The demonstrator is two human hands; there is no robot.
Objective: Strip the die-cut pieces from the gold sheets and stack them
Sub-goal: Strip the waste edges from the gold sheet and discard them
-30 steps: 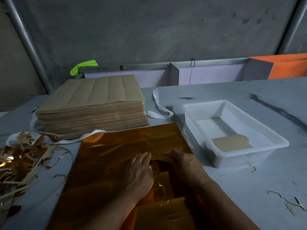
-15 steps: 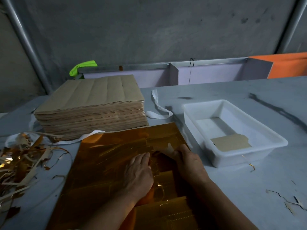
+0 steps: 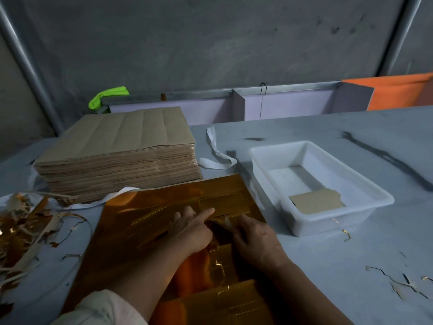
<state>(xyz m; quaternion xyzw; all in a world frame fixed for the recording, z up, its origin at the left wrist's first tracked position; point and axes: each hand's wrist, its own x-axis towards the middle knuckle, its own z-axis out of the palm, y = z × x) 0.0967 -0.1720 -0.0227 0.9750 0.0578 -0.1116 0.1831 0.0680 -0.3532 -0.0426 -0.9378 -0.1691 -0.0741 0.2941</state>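
Gold sheet (image 3: 150,221), shiny amber foil w/ die-cut outlines, lies flat at lower centre, one die-cut piece (image 3: 225,221) w/ edge lifted off it mid-frame, pale back showing; a stripped piece (image 3: 316,204) lies brown side up in white tray (image 3: 276,174), centre right; tall stack of brown-backed sheets (image 3: 117,156) sits upper left.

A small print-finishing workshop, to judge by the bare concrete wall (image 3: 210,43) at 12 o'clock, the scuffed grey worktable (image 3: 351,266), a tall stack of brown-backed sheets (image 3: 117,156) at 10 o'clock, a heap of gold trimmings (image 3: 21,226) at 9 o'clock and a white plastic tray (image 3: 339,221) at 2 o'clock.
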